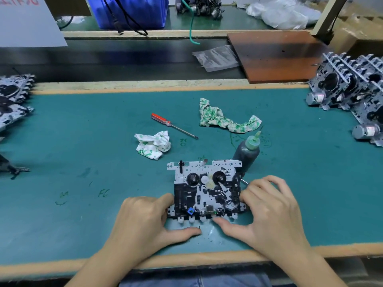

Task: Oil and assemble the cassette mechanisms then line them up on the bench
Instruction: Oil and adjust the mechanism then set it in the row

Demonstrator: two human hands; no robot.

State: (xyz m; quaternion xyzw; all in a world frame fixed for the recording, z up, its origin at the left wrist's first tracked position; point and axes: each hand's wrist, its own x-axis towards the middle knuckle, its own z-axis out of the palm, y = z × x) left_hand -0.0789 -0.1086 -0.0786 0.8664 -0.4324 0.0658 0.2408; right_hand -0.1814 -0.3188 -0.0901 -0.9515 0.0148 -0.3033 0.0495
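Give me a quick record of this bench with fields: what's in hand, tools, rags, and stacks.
in hand: cassette mechanism, left hand and right hand gripping its sides
oil bottle: just behind the mechanism
screwdriver: red handle, lying on green mat
rags: crumpled rag, long rag
stacks: mechanisms at right and at left

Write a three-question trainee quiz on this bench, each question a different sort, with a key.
1. True or false: the red screwdriver lies inside the cassette mechanism.
2. Which hand is nearer the oil bottle? A left hand B right hand
3. Fill in: ___ crumpled cloths lie on the green mat.

Key: 1 false, it lies apart on the mat; 2 B; 3 two.
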